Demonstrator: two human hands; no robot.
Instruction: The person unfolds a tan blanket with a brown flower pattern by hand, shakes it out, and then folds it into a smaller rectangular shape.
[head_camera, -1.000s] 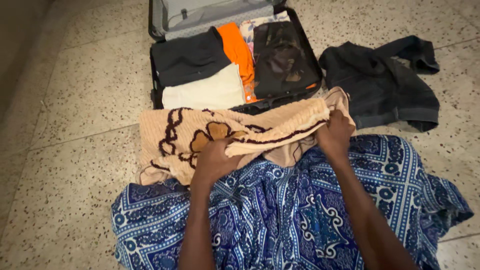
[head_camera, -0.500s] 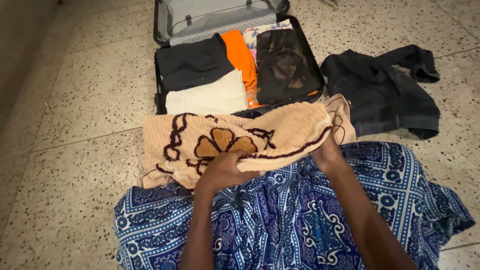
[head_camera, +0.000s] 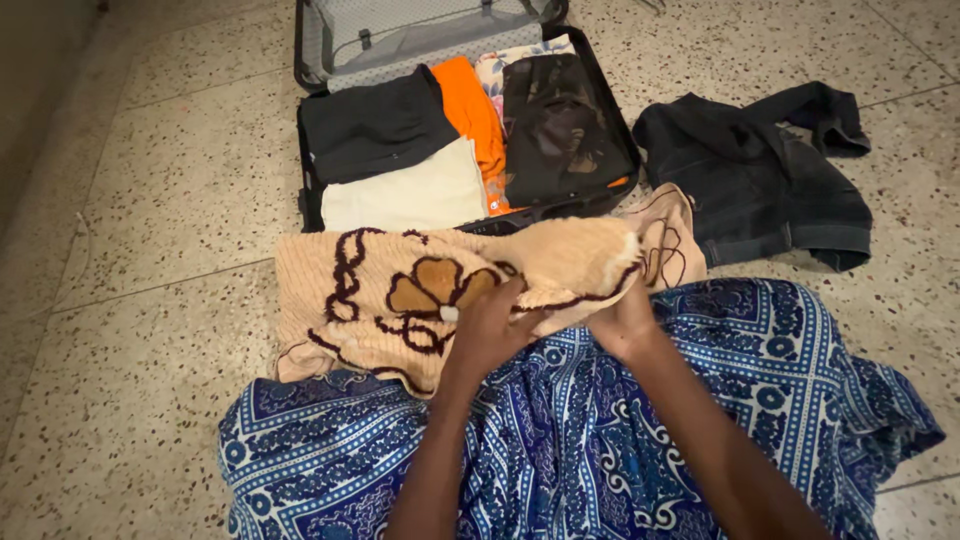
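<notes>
An open suitcase (head_camera: 310, 190) lies on the speckled floor (head_camera: 170, 180), its grey-lined lid (head_camera: 400, 30) tipped back at the far side. Inside it, a folded black garment (head_camera: 375, 125) fills the far left part, and a folded cream cloth (head_camera: 405, 192) lies just in front of it, at the near left. A folded orange garment (head_camera: 475, 105) runs front to back down the middle. To the right of that sits a dark patterned bundle (head_camera: 560, 125), with a bit of floral fabric (head_camera: 510, 60) showing behind it.

Just in front of the suitcase lies a beige towel with a dark brown flower pattern (head_camera: 380, 290). It touches the suitcase's near rim and rests partly on the floor, partly on the blue patterned cloth (head_camera: 600, 440) that covers the person's lap. Its long axis runs left to right, parallel to the suitcase's near edge, and its right end is bunched and folded over.

The left hand (head_camera: 490, 325) rests on the towel near the flower, fingers curled and gripping a fold of the fabric. The right hand (head_camera: 620, 325) is closed on the towel's near edge at the folded right end; its fingertips are hidden under the fabric.

A dark denim jacket (head_camera: 760, 175) lies crumpled on the floor to the right of the suitcase, just beside the towel's right end.
</notes>
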